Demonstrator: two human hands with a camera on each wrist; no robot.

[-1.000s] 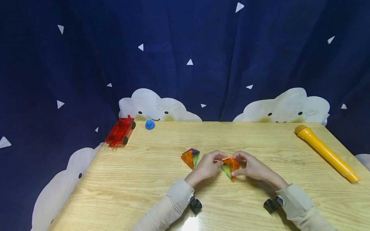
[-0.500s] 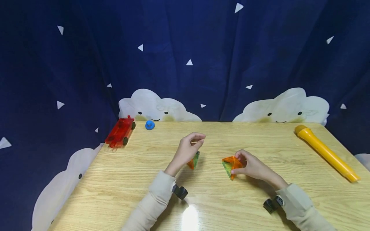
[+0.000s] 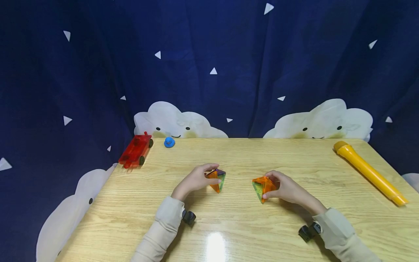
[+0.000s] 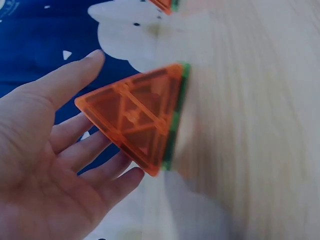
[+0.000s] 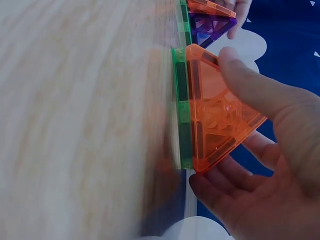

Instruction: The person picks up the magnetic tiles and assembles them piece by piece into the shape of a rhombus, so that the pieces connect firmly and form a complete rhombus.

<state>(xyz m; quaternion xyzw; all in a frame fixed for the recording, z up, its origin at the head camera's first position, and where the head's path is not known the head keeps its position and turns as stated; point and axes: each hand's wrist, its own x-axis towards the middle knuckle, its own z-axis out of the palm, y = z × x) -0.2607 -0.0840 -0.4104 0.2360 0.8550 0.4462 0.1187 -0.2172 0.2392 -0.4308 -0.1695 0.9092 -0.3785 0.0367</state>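
Observation:
Two small pyramids of see-through magnetic tiles stand apart on the table. The left pyramid (image 3: 216, 188) has orange, purple and green tiles. My left hand (image 3: 194, 178) reaches around it, thumb in front and fingers behind. In the left wrist view its orange face (image 4: 135, 117) lies between the spread thumb and the relaxed fingers, with a gap at the thumb. My right hand (image 3: 286, 187) holds the right pyramid (image 3: 268, 185), which has orange sides on a green base. Its thumb (image 5: 237, 67) rests at the edge of an orange tile (image 5: 215, 110), with the other fingers behind.
A red toy car base (image 3: 135, 150) with black wheels stands at the table's back left corner, beside a small blue rubber duck (image 3: 169, 142). A yellow toy microphone (image 3: 370, 173) lies along the right side. A dark blue curtain (image 3: 196, 69) hangs behind the wooden table (image 3: 242, 233).
My left hand has let go of the right pyramid, lifted away to the left and come down around the left pyramid. The right hand has stayed in place, keeping its hold.

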